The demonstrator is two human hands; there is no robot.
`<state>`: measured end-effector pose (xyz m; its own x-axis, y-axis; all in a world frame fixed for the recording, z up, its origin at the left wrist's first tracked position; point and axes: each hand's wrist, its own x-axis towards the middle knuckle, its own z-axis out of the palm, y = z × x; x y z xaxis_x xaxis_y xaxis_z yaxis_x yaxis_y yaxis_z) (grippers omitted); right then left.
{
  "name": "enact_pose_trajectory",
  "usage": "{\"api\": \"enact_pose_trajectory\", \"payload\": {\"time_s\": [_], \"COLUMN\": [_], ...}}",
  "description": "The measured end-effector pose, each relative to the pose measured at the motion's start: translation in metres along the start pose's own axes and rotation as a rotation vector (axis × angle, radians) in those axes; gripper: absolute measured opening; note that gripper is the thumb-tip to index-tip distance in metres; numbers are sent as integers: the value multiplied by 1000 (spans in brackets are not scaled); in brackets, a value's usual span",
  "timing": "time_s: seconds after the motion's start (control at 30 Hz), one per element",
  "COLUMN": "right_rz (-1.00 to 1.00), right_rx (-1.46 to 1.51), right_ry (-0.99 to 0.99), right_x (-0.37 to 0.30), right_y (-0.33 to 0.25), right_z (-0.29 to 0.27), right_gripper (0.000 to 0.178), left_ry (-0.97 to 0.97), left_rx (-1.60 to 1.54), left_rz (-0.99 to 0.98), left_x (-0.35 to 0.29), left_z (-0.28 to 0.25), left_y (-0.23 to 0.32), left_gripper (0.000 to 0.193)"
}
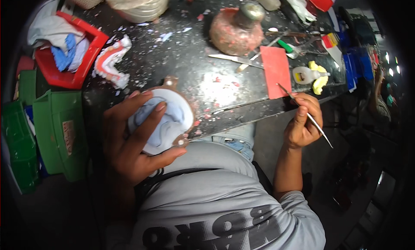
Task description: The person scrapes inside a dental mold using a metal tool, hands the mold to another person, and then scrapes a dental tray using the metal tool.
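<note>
While the left hand (132, 148) holds the mould (186, 111) near the front edge of the worktop (179, 68), its fingers are spread wide over the top, with the thumb along the near side; whether the edge bears any of the weight, I cannot tell. The blue cast (173, 130) already sits within the mould's white filling, so that placing looks done. Any tool work on its face is judged not under way, since the right hand (304, 122) has the thin tool (320, 131) pinched between thumb and fingers, well apart from the mould. One end of the tool shows against the red sheet (276, 70); touching or just above it, I cannot tell. How much of the cast's surface is finished is hard to judge, because the left fingers cover part of it. Beyond, the knife (233, 58) runs up to the sheet, and the crusted burner (235, 38) stands behind them. The bottle (304, 75) and yellow lumps (320, 83) lie right of the sheet. On the left are the denture (112, 62), the red bin (60, 77) and the green bin (54, 133). Scattered scraps clutter the surface, and the fingers look like the main obstruction over the cast.
</note>
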<state>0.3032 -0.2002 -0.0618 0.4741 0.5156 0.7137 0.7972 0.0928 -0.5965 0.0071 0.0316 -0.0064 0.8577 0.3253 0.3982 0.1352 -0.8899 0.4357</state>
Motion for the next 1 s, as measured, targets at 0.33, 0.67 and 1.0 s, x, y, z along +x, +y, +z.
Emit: {"api": "enact_pose_trajectory", "payload": {"time_s": [0.33,0.67,1.0], "right_rz": [79,63,129], "right_rx": [272,382,578], "right_ry": [84,-69,-249], "right_x": [7,36,37], "right_y": [-30,-75,-87], "right_z": [24,67,98], "right_gripper": [24,25,19], "left_ry": [92,100,102], "left_rx": [-80,-68,-82], "left_rz": [36,36,7], "left_x": [2,-1,-2], "left_z": [9,8,6], "left_y": [-6,-8,-7], "left_gripper": [73,72,73]}}
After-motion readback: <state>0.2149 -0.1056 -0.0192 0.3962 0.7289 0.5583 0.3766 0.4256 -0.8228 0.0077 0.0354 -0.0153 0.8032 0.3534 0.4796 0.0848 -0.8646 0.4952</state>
